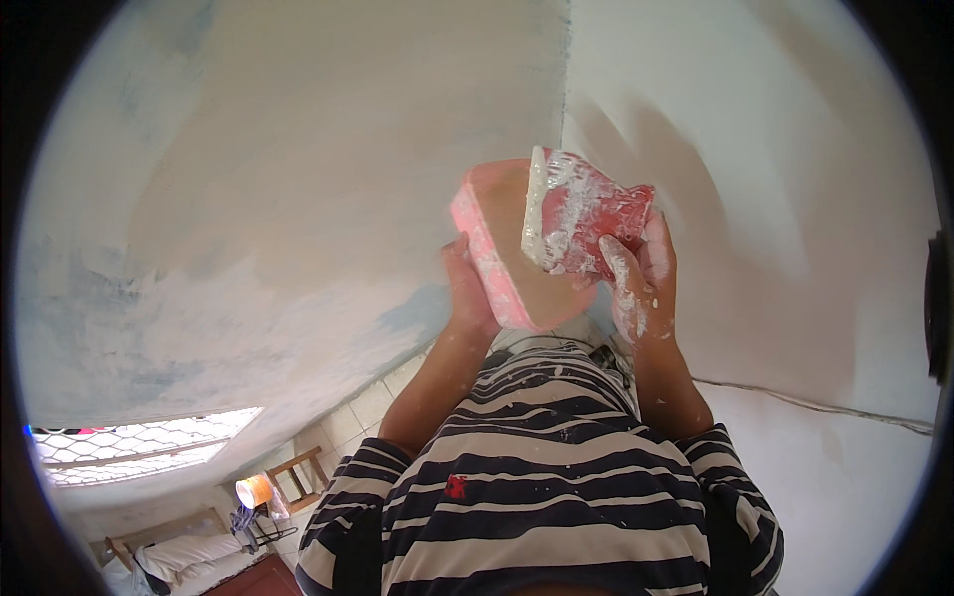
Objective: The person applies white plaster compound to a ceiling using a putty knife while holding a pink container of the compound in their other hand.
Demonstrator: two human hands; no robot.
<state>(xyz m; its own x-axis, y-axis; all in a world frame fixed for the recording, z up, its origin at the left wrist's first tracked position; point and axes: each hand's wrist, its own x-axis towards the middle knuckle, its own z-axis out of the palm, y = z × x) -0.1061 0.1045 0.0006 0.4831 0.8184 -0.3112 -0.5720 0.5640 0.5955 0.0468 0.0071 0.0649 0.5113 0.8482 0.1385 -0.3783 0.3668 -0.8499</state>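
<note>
My left hand [469,290] is closed on a pink rectangular block [482,243] with a flat tan face and white smears along its side. My right hand [640,290], streaked with white paste, grips a red scraper [586,209] by its narrow end. The scraper is caked with white paste and carries a thick pale bead along its left edge. It is held over the right part of the block, partly hiding it; whether they touch I cannot tell.
Patchy plastered walls [248,179] meet a paler wall [795,248] at a corner ahead. A cable [765,394] runs along the right. Lower left are a grilled window [139,447], tiled floor [353,417], an orange-and-white container [253,490] near a wooden frame, and bedding [184,556].
</note>
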